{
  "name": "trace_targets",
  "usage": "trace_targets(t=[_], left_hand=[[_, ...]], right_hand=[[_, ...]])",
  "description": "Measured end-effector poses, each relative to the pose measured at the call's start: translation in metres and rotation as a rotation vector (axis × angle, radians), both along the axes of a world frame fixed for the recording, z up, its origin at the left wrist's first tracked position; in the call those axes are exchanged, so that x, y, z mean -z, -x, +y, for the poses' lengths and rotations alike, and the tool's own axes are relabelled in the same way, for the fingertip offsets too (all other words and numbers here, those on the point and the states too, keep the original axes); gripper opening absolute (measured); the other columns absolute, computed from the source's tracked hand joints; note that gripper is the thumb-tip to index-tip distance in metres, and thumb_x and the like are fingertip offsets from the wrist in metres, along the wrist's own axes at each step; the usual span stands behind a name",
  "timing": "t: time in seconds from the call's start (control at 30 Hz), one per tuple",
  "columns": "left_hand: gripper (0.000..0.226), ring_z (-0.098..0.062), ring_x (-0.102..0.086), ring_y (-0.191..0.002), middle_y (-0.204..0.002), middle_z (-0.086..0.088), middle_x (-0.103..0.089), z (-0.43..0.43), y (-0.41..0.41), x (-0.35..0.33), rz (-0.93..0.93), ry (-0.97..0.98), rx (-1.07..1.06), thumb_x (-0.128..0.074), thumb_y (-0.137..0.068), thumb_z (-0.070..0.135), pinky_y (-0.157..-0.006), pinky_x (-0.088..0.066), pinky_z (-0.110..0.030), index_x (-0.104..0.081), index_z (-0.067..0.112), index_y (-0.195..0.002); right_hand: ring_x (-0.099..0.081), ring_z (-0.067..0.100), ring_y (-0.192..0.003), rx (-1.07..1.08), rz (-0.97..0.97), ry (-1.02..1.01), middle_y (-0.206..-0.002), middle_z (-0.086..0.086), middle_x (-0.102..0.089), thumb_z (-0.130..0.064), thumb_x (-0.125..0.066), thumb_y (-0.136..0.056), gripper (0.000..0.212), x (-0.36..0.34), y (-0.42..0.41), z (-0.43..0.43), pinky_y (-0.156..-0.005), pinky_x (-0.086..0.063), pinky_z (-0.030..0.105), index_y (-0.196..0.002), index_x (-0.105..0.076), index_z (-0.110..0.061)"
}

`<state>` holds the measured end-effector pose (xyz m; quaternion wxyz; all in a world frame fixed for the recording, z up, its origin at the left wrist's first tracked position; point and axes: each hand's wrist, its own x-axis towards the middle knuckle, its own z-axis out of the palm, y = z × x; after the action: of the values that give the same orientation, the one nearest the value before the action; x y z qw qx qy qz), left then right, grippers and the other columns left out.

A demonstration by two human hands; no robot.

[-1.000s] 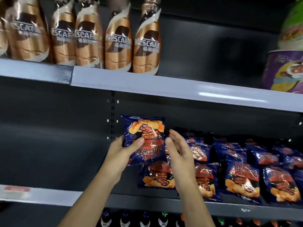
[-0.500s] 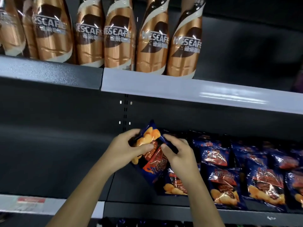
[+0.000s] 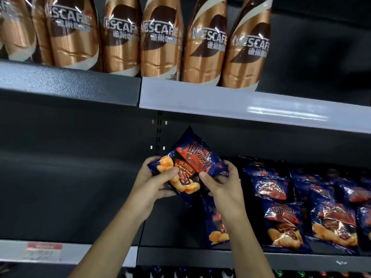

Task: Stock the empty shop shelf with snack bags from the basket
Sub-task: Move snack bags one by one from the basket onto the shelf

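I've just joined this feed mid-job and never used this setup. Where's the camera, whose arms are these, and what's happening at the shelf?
No machine here: a person wears one wide-angle camera on the head, looking forward and down, so both bare arms are their own. The left hand and right hand both grip one blue snack bag, tilted, in front of the middle shelf. More such bags lie on the right part of that shelf. On the upper shelf stand brown coffee bottles. The basket is out of view.
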<state>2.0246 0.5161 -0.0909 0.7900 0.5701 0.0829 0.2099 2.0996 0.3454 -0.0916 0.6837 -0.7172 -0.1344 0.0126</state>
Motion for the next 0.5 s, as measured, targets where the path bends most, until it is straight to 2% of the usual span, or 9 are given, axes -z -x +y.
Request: trace_targets(t=[0.1,0.17,0.23,0.3,0.37,0.4,0.5], left_hand=[[0.044,-0.028,-0.073,-0.097,-0.105,-0.007,-0.074,0.009,-0.003,0.002,-0.035,-0.051,-0.044,-0.078,-0.072,0.034,-0.08,-0.061,-0.042,-0.064,0.019,-0.111],[0.042,-0.019,-0.071,-0.09,-0.095,-0.002,-0.073,0.014,-0.004,0.002,-0.03,-0.178,-0.089,-0.08,-0.07,0.042,-0.076,-0.058,-0.029,-0.066,0.016,-0.1],[0.049,-0.012,-0.072,-0.088,-0.098,-0.002,-0.074,0.018,-0.005,0.003,-0.008,-0.287,-0.091,-0.087,-0.068,0.042,-0.073,-0.056,-0.021,-0.065,0.018,-0.105],[0.041,-0.011,-0.074,-0.093,-0.105,0.001,-0.075,0.021,-0.007,0.005,-0.005,-0.336,-0.047,-0.083,-0.078,0.031,-0.079,-0.058,-0.025,-0.065,0.023,-0.113],[0.03,-0.012,-0.073,-0.097,-0.107,0.004,-0.076,0.027,-0.014,0.008,0.002,-0.358,-0.034,-0.077,-0.085,0.024,-0.084,-0.058,-0.031,-0.067,0.024,-0.113],[0.026,-0.013,-0.073,-0.097,-0.106,0.004,-0.076,0.032,-0.019,0.01,0.019,-0.36,-0.049,-0.076,-0.087,0.024,-0.085,-0.057,-0.032,-0.068,0.023,-0.112],[0.022,-0.014,-0.076,-0.088,-0.099,0.003,-0.078,0.045,-0.038,0.018,0.095,-0.351,-0.068,-0.074,-0.089,0.024,-0.082,-0.059,-0.031,-0.069,0.019,-0.11]], right_hand=[[-0.07,0.009,-0.103,0.037,-0.021,0.025,-0.113,-0.003,-0.072,-0.028,-0.081,-0.084,0.092,0.003,-0.006,0.006,-0.097,-0.055,0.04,-0.155,-0.022,-0.036],[-0.065,0.015,-0.115,0.044,-0.03,0.052,-0.124,0.002,-0.068,-0.032,-0.082,-0.082,0.102,0.005,-0.009,0.01,-0.105,-0.05,0.045,-0.157,-0.014,-0.042],[-0.062,0.018,-0.12,0.024,-0.058,0.102,-0.129,0.008,-0.064,-0.035,-0.082,-0.08,0.106,0.002,-0.011,0.014,-0.104,-0.051,0.043,-0.157,-0.009,-0.045],[-0.064,0.014,-0.106,0.009,-0.118,0.218,-0.119,0.007,-0.063,-0.032,-0.08,-0.085,0.101,-0.004,-0.012,0.02,-0.09,-0.054,0.03,-0.157,-0.01,-0.042],[-0.061,0.007,-0.094,0.011,-0.189,0.33,-0.109,0.0,-0.06,-0.03,-0.078,-0.087,0.09,-0.011,-0.015,0.027,-0.075,-0.05,0.02,-0.155,-0.02,-0.038],[-0.061,0.009,-0.096,0.017,-0.215,0.375,-0.111,-0.001,-0.06,-0.032,-0.077,-0.087,0.084,-0.014,-0.019,0.031,-0.077,-0.051,0.022,-0.154,-0.026,-0.037],[-0.06,0.025,-0.115,0.04,-0.286,0.525,-0.129,0.006,-0.06,-0.037,-0.074,-0.088,0.071,-0.019,-0.042,0.045,-0.095,-0.053,0.038,-0.15,-0.04,-0.026]])
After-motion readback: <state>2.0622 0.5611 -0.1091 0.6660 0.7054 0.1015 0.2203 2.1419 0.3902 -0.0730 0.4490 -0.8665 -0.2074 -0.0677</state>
